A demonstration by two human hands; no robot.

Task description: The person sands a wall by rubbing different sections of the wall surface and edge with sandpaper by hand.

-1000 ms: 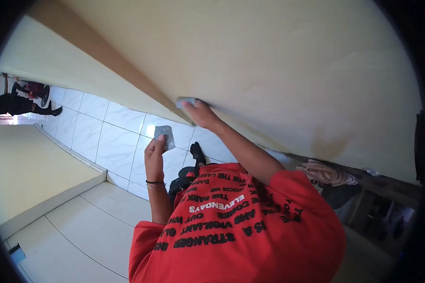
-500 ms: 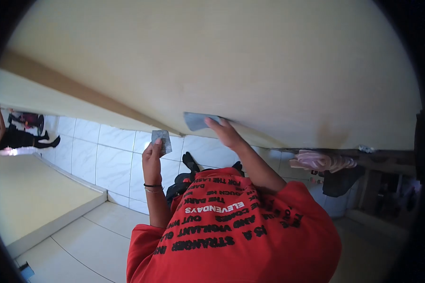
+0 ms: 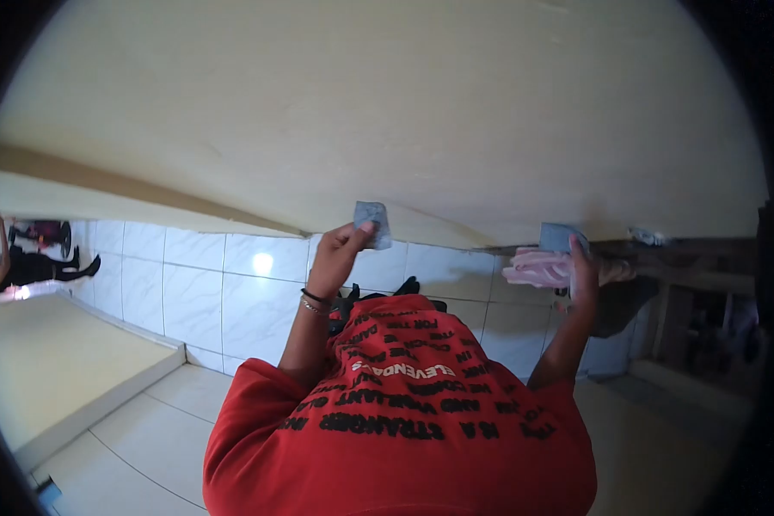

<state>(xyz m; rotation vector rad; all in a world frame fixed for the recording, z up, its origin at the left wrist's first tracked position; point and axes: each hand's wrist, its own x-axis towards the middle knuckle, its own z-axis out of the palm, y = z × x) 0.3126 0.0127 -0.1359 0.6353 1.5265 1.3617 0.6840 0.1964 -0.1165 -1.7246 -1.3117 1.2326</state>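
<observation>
In my left hand [image 3: 340, 258], a small worn square of grey sandpaper [image 3: 371, 215] is pinched between thumb and fingers, held up close to the pale wall [image 3: 387, 112]. My right hand [image 3: 583, 279] reaches out to the right, its fingers closed on a larger grey piece of sandpaper [image 3: 562, 236]. That piece is by the wall's lower part; whether it touches the surface I cannot tell. Directly behind my right hand, a pink and white cloth [image 3: 533, 268] shows, partly hidden by the hand.
White tiles [image 3: 258, 297] cover the floor below. A low cream partition [image 3: 86, 361] runs along the left. Another person [image 3: 30, 267] in dark clothes is at far left, near a dark red object [image 3: 50, 238]. A dark cloth [image 3: 628, 305] and a wooden ledge [image 3: 688, 254] are at right.
My right hand has swung from the middle of the wall to the right, carrying its sandpaper. My left hand has moved right and slightly up with its piece.
</observation>
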